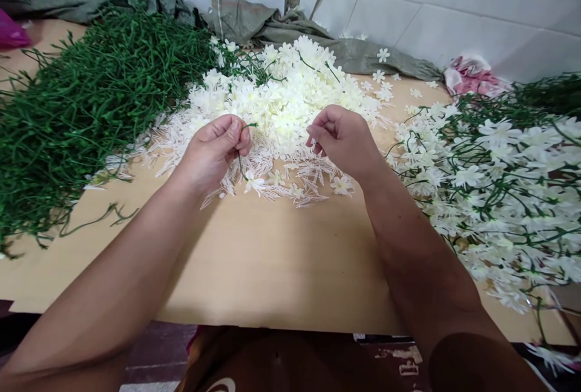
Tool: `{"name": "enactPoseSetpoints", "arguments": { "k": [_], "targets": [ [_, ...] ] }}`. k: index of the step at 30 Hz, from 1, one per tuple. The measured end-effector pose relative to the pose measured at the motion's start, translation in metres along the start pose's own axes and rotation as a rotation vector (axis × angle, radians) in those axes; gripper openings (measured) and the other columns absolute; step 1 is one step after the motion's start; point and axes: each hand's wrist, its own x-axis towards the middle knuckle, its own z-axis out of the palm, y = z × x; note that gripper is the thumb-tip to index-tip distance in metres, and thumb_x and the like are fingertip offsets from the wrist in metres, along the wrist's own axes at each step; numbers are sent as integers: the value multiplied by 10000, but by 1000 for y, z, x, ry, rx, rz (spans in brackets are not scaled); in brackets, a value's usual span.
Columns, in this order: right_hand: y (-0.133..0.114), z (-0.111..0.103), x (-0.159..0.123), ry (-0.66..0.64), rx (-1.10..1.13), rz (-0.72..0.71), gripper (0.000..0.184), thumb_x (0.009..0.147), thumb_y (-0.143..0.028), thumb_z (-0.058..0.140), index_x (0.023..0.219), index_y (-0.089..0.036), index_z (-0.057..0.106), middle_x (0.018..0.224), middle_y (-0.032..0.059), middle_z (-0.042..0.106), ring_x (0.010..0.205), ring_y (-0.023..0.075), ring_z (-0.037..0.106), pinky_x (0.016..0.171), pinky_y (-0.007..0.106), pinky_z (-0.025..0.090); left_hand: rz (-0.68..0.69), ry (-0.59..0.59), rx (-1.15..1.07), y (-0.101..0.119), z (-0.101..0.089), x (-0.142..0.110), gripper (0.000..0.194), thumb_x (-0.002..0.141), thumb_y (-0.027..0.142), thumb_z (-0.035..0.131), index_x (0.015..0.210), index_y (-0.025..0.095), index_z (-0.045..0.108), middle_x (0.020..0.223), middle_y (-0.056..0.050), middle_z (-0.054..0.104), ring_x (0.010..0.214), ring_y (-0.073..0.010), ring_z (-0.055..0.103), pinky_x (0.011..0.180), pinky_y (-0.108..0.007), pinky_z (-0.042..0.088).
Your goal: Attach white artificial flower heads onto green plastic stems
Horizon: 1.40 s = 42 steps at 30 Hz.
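Note:
My left hand [218, 147] is closed on a thin green plastic stem [241, 159] that curls out above and below its fingers. My right hand [342, 138] is pinched shut just to the right of it, on a small white piece I cannot make out clearly. Both hands hover over the near edge of a heap of loose white artificial flower heads [284, 98] on a light wooden board [263, 259]. Spiky white petal pieces [313, 177] lie scattered under the hands.
A big pile of bare green stems [95, 95] fills the left side. Finished stems with white flowers [503, 180] are heaped on the right. Grey-green sacking [254, 20] and a pink cloth [472, 74] lie along the white tiled wall behind.

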Motion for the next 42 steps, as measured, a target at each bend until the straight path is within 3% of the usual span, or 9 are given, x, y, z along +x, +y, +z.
{"name": "enactPoseSetpoints", "arguments": {
  "k": [4,10,15,21,25,28,31,37,42],
  "targets": [
    [1,6,0,19,109,93,220,871,-268,574,692,-210,459,501,-56,461,470,73,445,500,259,335,8,21,159,-10,4,-1,265,704,345,712,695,185,501,572,47,435,498,-58,358,493,-210,305],
    [5,16,3,-38,212,71,168,815,-107,582,704,-191,487,568,-44,533,501,59,443,512,244,341,62,20,792,-26,18,-6,238,745,250,611,973,194,652,716,-5,630,680,-147,590,632,-260,432],
    [10,18,4,-85,219,44,116,730,-97,628,687,-170,549,601,-47,525,550,69,459,546,252,372,198,-30,1267,-26,26,-4,269,776,200,515,957,223,713,936,-52,744,880,-225,658,693,-301,436],
    [10,17,4,-69,221,22,91,725,-135,630,676,-170,562,606,-44,533,558,71,460,549,254,365,210,-22,1385,-25,25,-2,339,796,260,529,1093,244,691,990,-59,751,919,-267,670,648,-316,401],
    [9,18,4,-52,220,21,96,723,-125,630,672,-169,560,610,-44,536,562,70,453,550,252,356,206,-60,1413,-26,25,-2,281,801,265,524,1010,239,709,984,-63,748,916,-270,667,639,-317,391],
    [9,18,4,-31,224,23,90,724,-113,624,682,-165,563,623,-38,545,569,70,464,556,252,361,209,-22,1373,-27,24,-1,238,778,211,517,911,231,715,924,-49,748,863,-242,661,622,-302,376],
    [10,18,4,-11,250,6,89,719,-107,626,690,-163,564,621,-38,549,561,68,470,549,248,371,172,51,1122,-25,23,0,199,751,181,544,857,213,709,781,-29,721,706,-177,618,583,-271,359],
    [10,27,3,85,375,-115,100,723,-106,626,713,-181,562,623,-52,551,554,60,491,541,232,410,-108,252,280,-6,26,2,105,675,212,682,734,146,626,519,46,520,442,-52,361,434,-198,250],
    [6,38,-4,164,331,-224,85,763,-152,642,766,-193,568,707,-35,583,644,75,535,616,243,462,-362,207,-61,3,25,0,206,617,208,755,695,156,572,426,87,390,355,-27,244,361,-195,124]
  ]
}}
